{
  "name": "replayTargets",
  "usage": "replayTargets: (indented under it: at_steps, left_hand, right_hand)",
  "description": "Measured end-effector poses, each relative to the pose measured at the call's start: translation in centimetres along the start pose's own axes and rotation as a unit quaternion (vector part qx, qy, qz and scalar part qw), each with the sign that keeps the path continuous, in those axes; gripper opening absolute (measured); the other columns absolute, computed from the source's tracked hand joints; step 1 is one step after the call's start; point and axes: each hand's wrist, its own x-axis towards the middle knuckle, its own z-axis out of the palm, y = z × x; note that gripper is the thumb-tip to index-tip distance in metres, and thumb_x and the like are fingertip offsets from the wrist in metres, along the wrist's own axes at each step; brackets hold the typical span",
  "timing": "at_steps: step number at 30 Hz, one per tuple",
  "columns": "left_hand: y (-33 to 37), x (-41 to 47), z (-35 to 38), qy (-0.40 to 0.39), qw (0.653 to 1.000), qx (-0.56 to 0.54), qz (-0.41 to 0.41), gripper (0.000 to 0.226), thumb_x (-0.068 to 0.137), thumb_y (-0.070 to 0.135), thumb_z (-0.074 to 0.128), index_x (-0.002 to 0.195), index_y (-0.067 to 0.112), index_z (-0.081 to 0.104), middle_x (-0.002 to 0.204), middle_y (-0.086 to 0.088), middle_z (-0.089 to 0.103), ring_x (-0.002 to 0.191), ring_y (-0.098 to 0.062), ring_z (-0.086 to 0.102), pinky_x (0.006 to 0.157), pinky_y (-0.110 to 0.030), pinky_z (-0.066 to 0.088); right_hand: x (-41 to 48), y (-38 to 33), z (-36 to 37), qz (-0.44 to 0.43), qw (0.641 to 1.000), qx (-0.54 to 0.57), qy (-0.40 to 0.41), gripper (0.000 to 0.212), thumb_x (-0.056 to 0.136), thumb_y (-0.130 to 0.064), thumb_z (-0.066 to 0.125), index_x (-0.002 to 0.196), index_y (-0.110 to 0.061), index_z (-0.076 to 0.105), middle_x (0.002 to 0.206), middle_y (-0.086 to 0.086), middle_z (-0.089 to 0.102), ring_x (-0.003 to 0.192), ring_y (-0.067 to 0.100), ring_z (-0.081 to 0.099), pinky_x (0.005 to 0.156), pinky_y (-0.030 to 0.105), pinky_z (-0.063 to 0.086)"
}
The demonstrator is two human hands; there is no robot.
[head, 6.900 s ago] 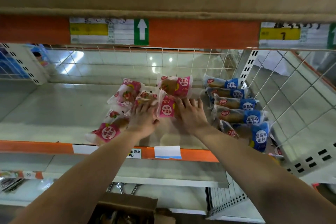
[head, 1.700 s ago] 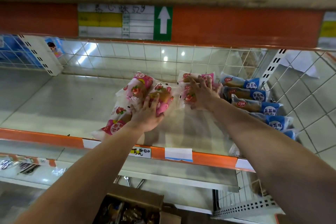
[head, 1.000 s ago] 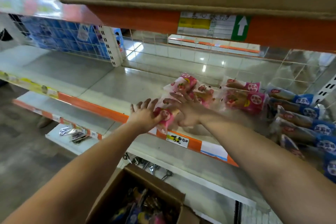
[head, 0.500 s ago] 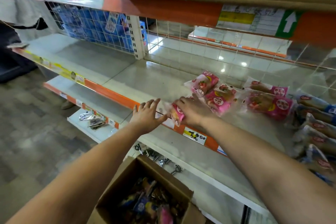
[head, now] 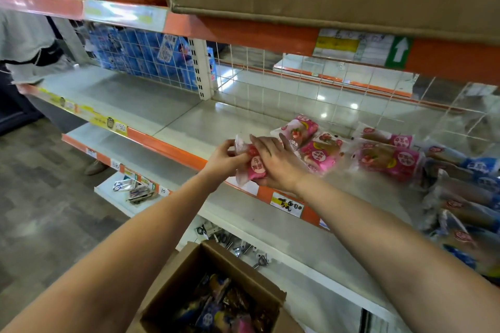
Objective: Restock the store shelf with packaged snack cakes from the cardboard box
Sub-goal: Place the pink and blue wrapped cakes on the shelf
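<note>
Head view of shelf restocking, placement step. The left hand [head: 224,161] and right hand [head: 280,167] together hold one pink snack cake pack [head: 253,169] just above the front edge of the shelf [head: 189,121], near the centre of the view. The left fingers [head: 234,149] are curled and pinch the pack's upper end. The right hand clasps the pack from its 3 o'clock side, fingers laid across the wrapper and only slightly bent; the thumb is hidden. At 3 o'clock of the hands, other pink packs [head: 322,155] lie on the shelf in a loose group, and blue packs [head: 476,197] lie further out at 4 o'clock. The cardboard box [head: 176,284] stands open at 6 o'clock, below the forearms, with more wrapped goods inside.

Judged step: orienting a single pack before setting it down. The next move calls for lowering it onto the bare shelf beside the pink group, label facing forward, then releasing both hands and reaching down to the box. The shelf has ample room, so the task seems at an early stage.
</note>
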Motion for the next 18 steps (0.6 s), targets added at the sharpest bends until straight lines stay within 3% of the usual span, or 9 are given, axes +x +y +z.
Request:
replayTargets:
  at_steps: [3, 7, 10, 12, 15, 18]
  left_hand:
    - [0.3, 0.3, -0.2, 0.005, 1.0, 0.015, -0.007, 0.042, 0.083, 0.015, 0.063, 0.122, 0.006, 0.049, 0.101, -0.013, 0.065, 0.086, -0.023, 0.067, 0.076, -0.033, 0.056]
    - [0.7, 0.0, 0.3, -0.034, 0.998, -0.044, -0.014, 0.031, 0.093, 0.019, 0.059, 0.119, 0.006, 0.052, 0.108, -0.019, 0.064, 0.087, -0.029, 0.067, 0.073, -0.035, 0.058]
    - [0.5, 0.0, 1.0, -0.059, 0.995, -0.082, -0.019, 0.027, 0.088, 0.031, 0.064, 0.108, 0.013, 0.059, 0.106, -0.016, 0.067, 0.095, -0.032, 0.067, 0.087, -0.046, 0.054]
    - [0.4, 0.1, 1.6, -0.077, 0.994, -0.065, -0.037, 0.038, 0.086, 0.036, 0.066, 0.116, 0.015, 0.056, 0.11, -0.014, 0.066, 0.103, -0.032, 0.064, 0.09, -0.047, 0.052]
    - [0.5, -0.1, 2.8, -0.138, 0.989, -0.035, -0.04, 0.047, 0.083, 0.02, 0.07, 0.123, 0.015, 0.046, 0.114, -0.011, 0.062, 0.103, -0.027, 0.063, 0.086, -0.041, 0.056]
    - [0.3, -0.1, 4.3, -0.182, 0.983, 0.007, -0.017, 0.042, 0.079, 0.005, 0.073, 0.112, 0.017, 0.05, 0.109, -0.008, 0.064, 0.1, -0.022, 0.063, 0.082, -0.035, 0.056]
  right_hand:
    - [-1.4, 1.0, -1.0, -0.005, 1.0, 0.0, -0.031, 0.112, 0.073, -0.055, 0.071, 0.153, -0.009, 0.007, 0.153, 0.014, 0.025, 0.14, 0.032, 0.023, 0.117, 0.047, 0.003]
    - [-3.0, 2.0, -2.1, 0.036, 0.998, 0.012, -0.057, 0.114, 0.075, -0.06, 0.068, 0.153, -0.011, 0.0, 0.151, 0.018, 0.03, 0.14, 0.035, 0.025, 0.118, 0.042, 0.006]
    - [-3.8, 2.3, -2.6, 0.059, 0.996, 0.0, -0.065, 0.114, 0.075, -0.058, 0.069, 0.153, -0.012, -0.002, 0.151, 0.018, 0.029, 0.14, 0.035, 0.026, 0.116, 0.041, 0.012]
    - [-4.6, 2.9, -2.9, 0.069, 0.995, -0.024, -0.069, 0.113, 0.076, -0.058, 0.067, 0.153, -0.013, -0.003, 0.152, 0.016, 0.029, 0.14, 0.033, 0.028, 0.115, 0.041, 0.017]
    - [-5.7, 3.7, -3.4, 0.083, 0.993, -0.062, -0.056, 0.111, 0.076, -0.063, 0.064, 0.153, -0.013, 0.002, 0.15, 0.015, 0.034, 0.136, 0.03, 0.035, 0.112, 0.04, 0.021]
    - [-6.5, 4.3, -3.6, 0.093, 0.992, -0.071, -0.04, 0.113, 0.073, -0.072, 0.06, 0.153, -0.01, 0.009, 0.147, 0.016, 0.038, 0.134, 0.031, 0.038, 0.113, 0.042, 0.02]
